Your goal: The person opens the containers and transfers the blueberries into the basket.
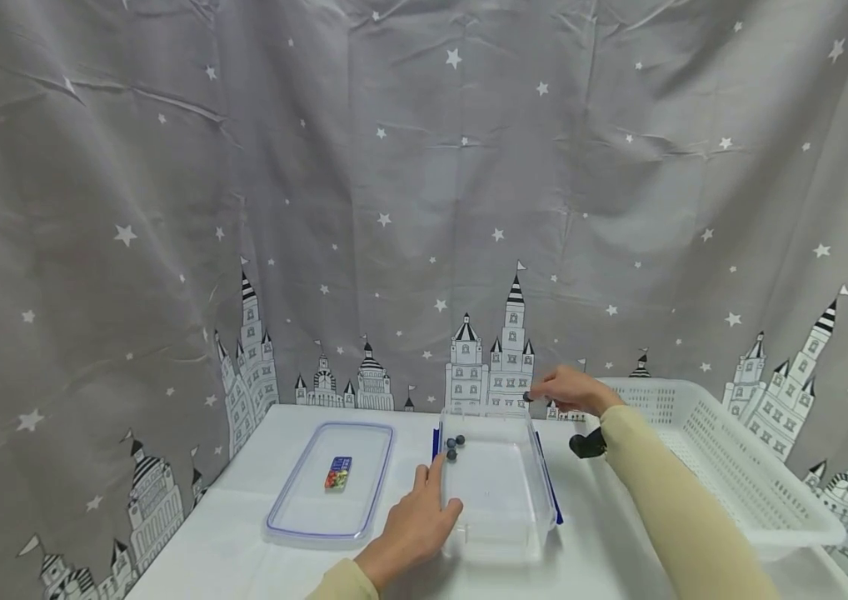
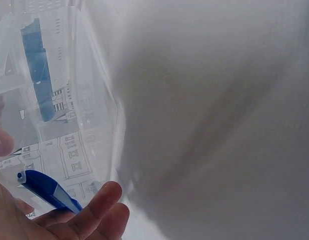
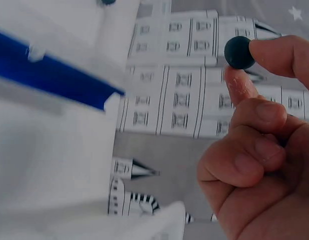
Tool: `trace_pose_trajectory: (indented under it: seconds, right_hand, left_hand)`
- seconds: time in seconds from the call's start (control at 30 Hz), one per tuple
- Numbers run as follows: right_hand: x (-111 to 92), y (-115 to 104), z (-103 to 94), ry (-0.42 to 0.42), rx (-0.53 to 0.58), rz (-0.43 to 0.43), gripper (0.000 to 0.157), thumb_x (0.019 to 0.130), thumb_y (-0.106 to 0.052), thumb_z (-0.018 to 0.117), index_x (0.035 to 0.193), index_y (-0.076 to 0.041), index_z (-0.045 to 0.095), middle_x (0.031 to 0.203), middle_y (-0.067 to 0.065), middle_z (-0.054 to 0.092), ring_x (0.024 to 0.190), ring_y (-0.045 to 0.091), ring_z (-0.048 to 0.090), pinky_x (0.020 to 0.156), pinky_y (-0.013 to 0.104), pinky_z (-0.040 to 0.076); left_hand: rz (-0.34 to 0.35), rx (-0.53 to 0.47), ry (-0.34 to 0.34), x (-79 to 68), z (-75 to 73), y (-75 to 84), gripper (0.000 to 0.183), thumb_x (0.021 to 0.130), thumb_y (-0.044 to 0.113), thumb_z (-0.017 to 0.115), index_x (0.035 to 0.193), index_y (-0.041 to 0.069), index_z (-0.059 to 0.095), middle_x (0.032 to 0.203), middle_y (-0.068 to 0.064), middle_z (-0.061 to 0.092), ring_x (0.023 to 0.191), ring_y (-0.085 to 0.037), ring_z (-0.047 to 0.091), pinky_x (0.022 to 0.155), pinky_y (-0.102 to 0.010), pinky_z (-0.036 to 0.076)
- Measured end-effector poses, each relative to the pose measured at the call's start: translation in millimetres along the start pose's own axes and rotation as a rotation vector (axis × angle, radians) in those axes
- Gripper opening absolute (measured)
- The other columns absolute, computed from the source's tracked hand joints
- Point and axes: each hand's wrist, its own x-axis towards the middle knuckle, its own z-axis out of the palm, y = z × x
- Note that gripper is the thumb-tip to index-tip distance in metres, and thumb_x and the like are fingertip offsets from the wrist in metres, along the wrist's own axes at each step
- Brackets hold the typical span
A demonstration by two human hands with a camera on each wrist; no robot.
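Note:
A clear plastic food container (image 1: 495,533) with blue side latches sits on the white table, several blueberries (image 1: 451,455) lying in its far left part. My left hand (image 1: 418,518) holds its left side, the fingers beside the blue latch (image 2: 47,189). Above the container's far right corner, my right hand (image 1: 570,389) pinches one blueberry (image 3: 239,52) between thumb and index finger, the other fingers curled in. On the left lies the container's clear lid (image 1: 304,508), with a blue rim and a small fruit label (image 1: 338,473).
A white slotted basket (image 1: 791,521) stands at the right, behind my right forearm. Some black object (image 1: 587,444) shows beside that sleeve. Behind the table (image 1: 236,533) hangs a grey curtain (image 1: 409,183) printed with stars and castles.

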Motion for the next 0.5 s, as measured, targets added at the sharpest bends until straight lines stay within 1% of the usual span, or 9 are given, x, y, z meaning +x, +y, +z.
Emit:
trace_pose_trajectory:
  seconds: [0.03, 0.07, 0.1, 0.27, 0.3, 0.4, 0.5]
  right_hand:
    - [-3, 1, -3.5, -0.003, -0.005, 0.003, 0.022, 0.092, -0.021, 0.067, 0.092, 0.000, 0.074, 0.063, -0.005, 0.040, 0.049, 0.008, 0.031, 0.051, 0.023, 0.032]
    - [-5, 4, -6.7, -0.005, -0.011, 0.008, 0.021, 0.093, -0.021, 0.066, 0.086, -0.002, 0.073, 0.062, -0.006, 0.039, 0.049, 0.008, 0.031, 0.052, 0.023, 0.032]
    - [-7, 6, -10.0, -0.004, -0.017, 0.019, 0.020, 0.093, -0.021, 0.066, 0.085, -0.004, 0.072, 0.058, -0.006, 0.036, 0.049, 0.008, 0.030, 0.052, 0.024, 0.032]
    - [-18, 22, -26.6, 0.002, -0.014, 0.041, 0.017, 0.093, -0.020, 0.065, 0.086, -0.004, 0.068, 0.059, -0.007, 0.035, 0.052, 0.009, 0.030, 0.054, 0.024, 0.034]
    - [-20, 25, -30.2, 0.002, -0.012, 0.042, 0.017, 0.093, -0.019, 0.065, 0.091, -0.003, 0.069, 0.059, -0.007, 0.035, 0.053, 0.009, 0.031, 0.054, 0.024, 0.034]
    - [-27, 34, -40.2, -0.005, -0.001, 0.043, 0.017, 0.093, -0.018, 0.064, 0.094, -0.001, 0.068, 0.060, -0.007, 0.034, 0.054, 0.009, 0.030, 0.055, 0.024, 0.034]
    - [-34, 43, -49.0, -0.006, 0.007, 0.044, 0.025, 0.093, -0.017, 0.063, 0.104, 0.005, 0.068, 0.060, -0.007, 0.034, 0.054, 0.009, 0.030, 0.054, 0.023, 0.035]
  left_hand:
    - [-0.003, -0.001, -0.003, 0.1, -0.4, 0.3, 0.078, 0.092, 0.037, 0.054, 0.159, 0.011, 0.026, 0.134, -0.017, 0.045, 0.065, -0.023, 0.051, 0.053, -0.038, 0.039]
    - [-0.006, -0.001, -0.006, 0.1, -0.8, 0.6, 0.078, 0.091, 0.038, 0.054, 0.159, 0.011, 0.026, 0.135, -0.017, 0.045, 0.066, -0.023, 0.051, 0.053, -0.038, 0.039]
    - [-0.008, -0.003, -0.009, 0.0, -1.0, 0.7, 0.078, 0.091, 0.038, 0.054, 0.159, 0.011, 0.026, 0.135, -0.017, 0.045, 0.066, -0.023, 0.051, 0.053, -0.038, 0.039]
    - [-0.004, -0.005, -0.011, -0.4, -0.2, 0.2, 0.078, 0.091, 0.038, 0.054, 0.159, 0.011, 0.026, 0.135, -0.018, 0.045, 0.066, -0.023, 0.051, 0.054, -0.039, 0.040]
    - [0.000, -0.004, -0.008, -0.1, 0.0, -0.1, 0.079, 0.091, 0.038, 0.054, 0.159, 0.011, 0.025, 0.135, -0.018, 0.045, 0.066, -0.023, 0.051, 0.054, -0.039, 0.040]
    - [0.006, 0.005, -0.003, 0.9, 0.1, -0.6, 0.079, 0.092, 0.039, 0.054, 0.159, 0.010, 0.024, 0.135, -0.018, 0.045, 0.067, -0.023, 0.052, 0.055, -0.039, 0.041]
    - [0.006, 0.007, -0.003, 1.3, 0.0, -0.6, 0.079, 0.092, 0.039, 0.053, 0.160, 0.011, 0.024, 0.136, -0.018, 0.044, 0.067, -0.022, 0.052, 0.054, -0.038, 0.041]
